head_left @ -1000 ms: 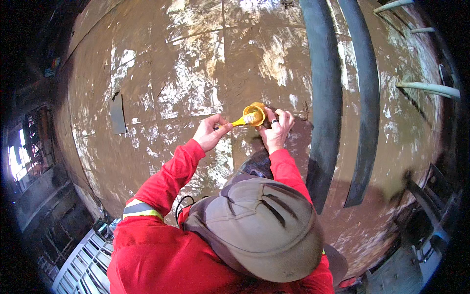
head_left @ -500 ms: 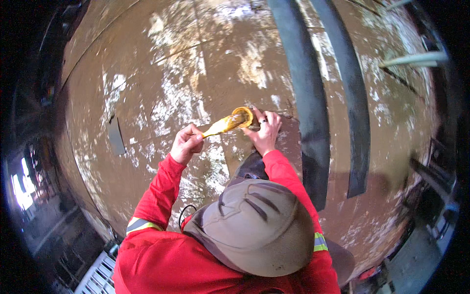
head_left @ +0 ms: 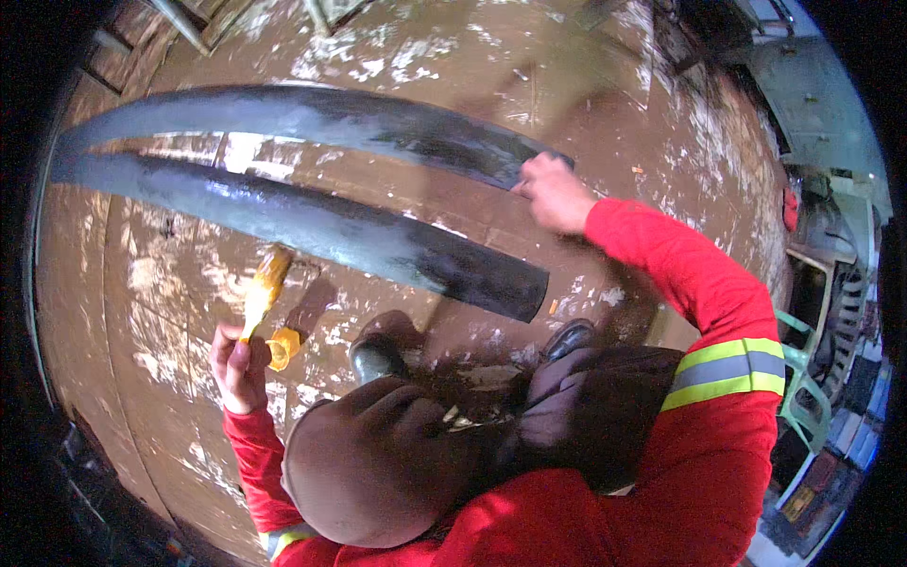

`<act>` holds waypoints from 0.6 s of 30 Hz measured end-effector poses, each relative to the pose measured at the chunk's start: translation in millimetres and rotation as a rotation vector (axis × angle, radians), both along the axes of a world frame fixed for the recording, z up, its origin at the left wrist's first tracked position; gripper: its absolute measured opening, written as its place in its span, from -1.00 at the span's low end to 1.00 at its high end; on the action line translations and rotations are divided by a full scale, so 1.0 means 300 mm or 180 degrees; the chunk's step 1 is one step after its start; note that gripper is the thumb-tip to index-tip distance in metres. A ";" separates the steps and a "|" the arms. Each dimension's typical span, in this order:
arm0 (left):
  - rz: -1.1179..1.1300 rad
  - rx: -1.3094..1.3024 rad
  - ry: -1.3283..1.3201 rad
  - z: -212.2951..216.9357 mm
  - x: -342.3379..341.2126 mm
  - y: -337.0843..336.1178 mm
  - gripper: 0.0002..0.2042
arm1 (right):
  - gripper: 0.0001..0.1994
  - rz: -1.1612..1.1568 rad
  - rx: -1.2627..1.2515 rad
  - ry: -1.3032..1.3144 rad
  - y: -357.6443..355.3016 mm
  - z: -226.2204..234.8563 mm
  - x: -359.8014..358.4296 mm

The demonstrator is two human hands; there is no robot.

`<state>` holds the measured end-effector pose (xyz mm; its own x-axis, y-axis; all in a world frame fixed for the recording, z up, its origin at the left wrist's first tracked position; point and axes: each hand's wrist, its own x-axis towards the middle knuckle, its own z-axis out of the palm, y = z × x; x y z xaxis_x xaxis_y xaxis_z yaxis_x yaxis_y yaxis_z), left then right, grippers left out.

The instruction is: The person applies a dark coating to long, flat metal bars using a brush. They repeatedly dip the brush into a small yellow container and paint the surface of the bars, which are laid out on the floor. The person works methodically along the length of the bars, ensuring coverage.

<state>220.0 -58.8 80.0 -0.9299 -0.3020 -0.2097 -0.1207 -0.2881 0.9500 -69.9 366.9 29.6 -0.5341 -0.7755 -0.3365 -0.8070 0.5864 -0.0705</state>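
The left hand (head_left: pixel 242 373) is closed around the handle of a yellow brush (head_left: pixel 266 282), with the loaded end pointing away from the body. Close at its fingers is a small yellow cup (head_left: pixel 283 348); whether these fingers also hold it, or it stands on the floor, I cannot tell. The right hand (head_left: pixel 559 197) is at the end of the far dark strip (head_left: pixel 378 128); it is blurred, so I cannot say if the fingers grasp the strip or only touch it. For good work here, I would judge, the strip should be taken by its edge, with dry fingertips, and handled slowly, so that its long body does not twist. The brush is better kept level and away from the near dark strip (head_left: pixel 378 236), because its wet-looking coating may drip. Both strips lie on the brown, white-patched floor (head_left: pixel 605 113), side by side and apart at the right, ahead of the person's boots (head_left: pixel 380 359). They look long, smooth and grey-black, with pale shine toward the left; the near one ends in a rather straight cut. The brush end is thickly covered with something yellow-brown and glossy.
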 end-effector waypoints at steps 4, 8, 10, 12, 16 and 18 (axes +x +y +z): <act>-0.0926 -0.0911 -0.0424 0.162 -0.285 0.121 -0.80 | -0.66 -0.0270 0.0221 0.0048 0.230 -0.045 -0.190; -0.1774 -0.1548 -0.0922 0.312 -0.562 0.331 -0.87 | -0.62 -0.0257 0.0034 0.0365 0.333 -0.188 -0.286; -0.2053 -0.1902 -0.1153 0.364 -0.654 0.408 -0.84 | -0.62 -0.0262 -0.0145 0.0315 0.316 -0.229 -0.304; -0.2108 -0.2126 -0.1145 0.368 -0.729 0.480 -0.83 | -0.63 -0.0230 -0.0234 0.0265 0.291 -0.231 -0.319; -0.2238 -0.2309 -0.1265 0.208 -0.821 0.603 -0.82 | -0.75 -0.0308 -0.0377 0.0236 0.316 -0.266 -0.335; -0.2144 -0.2286 -0.1310 0.086 -0.826 0.663 -0.79 | -0.83 -0.0251 -0.0443 0.0231 0.329 -0.306 -0.339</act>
